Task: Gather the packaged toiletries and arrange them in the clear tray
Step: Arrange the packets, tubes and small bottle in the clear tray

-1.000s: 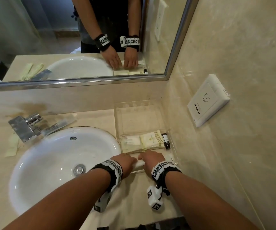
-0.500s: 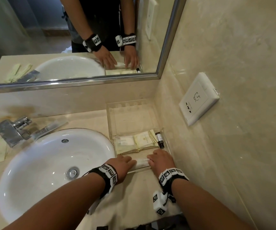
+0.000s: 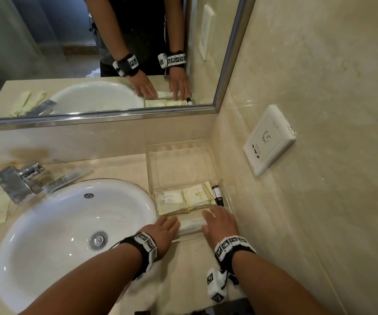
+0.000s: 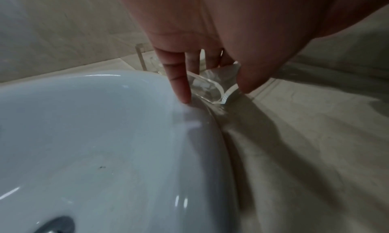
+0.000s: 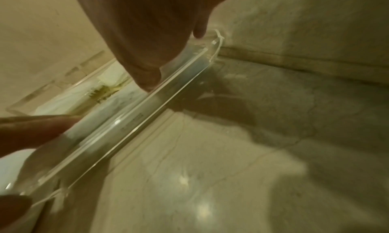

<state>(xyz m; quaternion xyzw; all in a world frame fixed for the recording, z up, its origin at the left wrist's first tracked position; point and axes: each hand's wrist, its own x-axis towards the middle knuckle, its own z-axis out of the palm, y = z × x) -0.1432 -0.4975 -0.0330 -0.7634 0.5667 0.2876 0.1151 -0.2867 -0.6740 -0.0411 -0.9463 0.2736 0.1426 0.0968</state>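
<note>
The clear tray (image 3: pixel 181 165) stands on the counter in the corner, right of the sink. Its near half holds white packets (image 3: pixel 170 197), cream packets (image 3: pixel 198 195) and a small dark bottle (image 3: pixel 217 194). A long white packet (image 3: pixel 191 223) lies along the near wall. My left hand (image 3: pixel 163 230) rests at the tray's near left corner (image 4: pixel 210 85), fingers (image 4: pixel 179 80) straight. My right hand (image 3: pixel 220 221) lies flat over the near right end, with its thumb (image 5: pixel 145 66) inside the near wall (image 5: pixel 134 116) by the long packet (image 5: pixel 101 118).
The white sink (image 3: pixel 69 223) lies left of the tray, with a chrome faucet (image 3: pixel 17 180) behind it. A clear-wrapped item (image 3: pixel 69 178) lies beside the faucet and pale packets (image 3: pixel 0 210) lie left of the sink. A wall socket (image 3: pixel 268 139) and the stone wall stand close on the right.
Both hands stay at the tray's near end. Their fingers have stretched out flatter over the long white packet, which is less covered than before.
</note>
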